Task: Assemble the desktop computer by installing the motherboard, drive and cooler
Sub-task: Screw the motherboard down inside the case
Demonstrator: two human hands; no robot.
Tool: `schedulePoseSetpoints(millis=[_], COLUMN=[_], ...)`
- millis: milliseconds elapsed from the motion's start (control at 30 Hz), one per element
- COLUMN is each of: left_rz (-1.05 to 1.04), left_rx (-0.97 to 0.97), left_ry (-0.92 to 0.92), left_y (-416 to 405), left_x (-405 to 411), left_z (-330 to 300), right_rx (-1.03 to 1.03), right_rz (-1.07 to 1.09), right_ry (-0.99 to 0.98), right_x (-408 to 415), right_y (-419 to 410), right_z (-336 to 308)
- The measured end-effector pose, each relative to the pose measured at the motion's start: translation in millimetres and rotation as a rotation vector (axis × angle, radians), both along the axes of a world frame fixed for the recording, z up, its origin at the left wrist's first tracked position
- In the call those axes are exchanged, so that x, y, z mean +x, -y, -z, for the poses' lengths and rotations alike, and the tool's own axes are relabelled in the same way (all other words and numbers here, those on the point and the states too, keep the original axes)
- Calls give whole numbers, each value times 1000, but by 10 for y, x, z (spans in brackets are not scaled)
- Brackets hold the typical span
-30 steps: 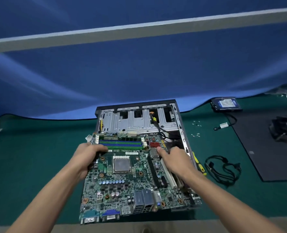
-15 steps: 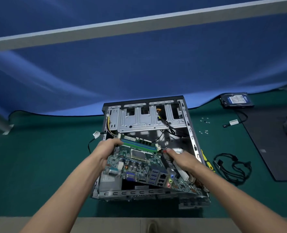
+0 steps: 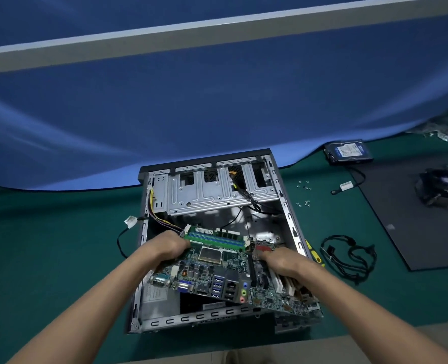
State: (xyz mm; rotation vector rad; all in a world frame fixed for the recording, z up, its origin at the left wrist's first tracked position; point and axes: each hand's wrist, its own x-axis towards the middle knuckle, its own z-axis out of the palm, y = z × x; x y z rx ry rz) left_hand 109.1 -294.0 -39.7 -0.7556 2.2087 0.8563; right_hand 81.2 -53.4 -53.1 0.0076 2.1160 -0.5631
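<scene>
Gripping the motherboard [image 3: 217, 269] by its left edge with my left hand [image 3: 169, 246] and its right side with my right hand [image 3: 280, 261], I hold it tilted over the open computer case [image 3: 291, 222]. Right of the case lie a cable bundle [image 3: 349, 256], a hard drive [image 3: 347, 151] and a cooler fan [image 3: 441, 189].

Motherboard [image 3: 223, 269] tilted inside case [image 3: 287, 206]; drive [image 3: 347, 152], cooler [image 3: 441, 190] far right.

Case [image 3: 219, 198]: bare grey sheet metal, dull sheen, as I read it. Motherboard [image 3: 217, 269]: matt green board, shiny metal port shells. Table cover [image 3: 47, 245]: green cloth, matt. Backdrop [image 3: 191, 101]: blue fabric, faint sheen. Mat [image 3: 414, 232]: black, matt, smooth. Cable bundle [image 3: 349, 254]: black plastic.
</scene>
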Motion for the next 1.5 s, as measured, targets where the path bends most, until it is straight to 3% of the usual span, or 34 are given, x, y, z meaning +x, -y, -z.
schedulePoseSetpoints(millis=[267, 400, 500, 633, 733, 867, 1000, 1500], left_rz=[443, 653, 728, 673, 818, 968, 871, 814], left_rx=[-465, -727, -542, -190, -201, -297, -81, -98], left_ry=[100, -63, -171, -54, 22, -156, -21, 112], left_y=[63, 79, 84, 95, 71, -10, -133, -310], left_x=[-193, -288, -362, -421, -425, -494, -690, -808], left_z=[76, 115, 169, 195, 203, 180, 297, 755], right_rx=[-58, -16, 26, 114, 156, 184, 186, 102], right_rz=[151, 213, 154, 39, 6, -9, -16, 95], right_ry=[5, -119, -152, -155, -144, -112, -90, -43], right_x=[35, 50, -5, -65, -102, -96, -87, 34], right_y=[0, 38, 51, 73, 64, 70, 76, 70], right_z=[80, 54, -31, -113, -164, -183, -202, -33])
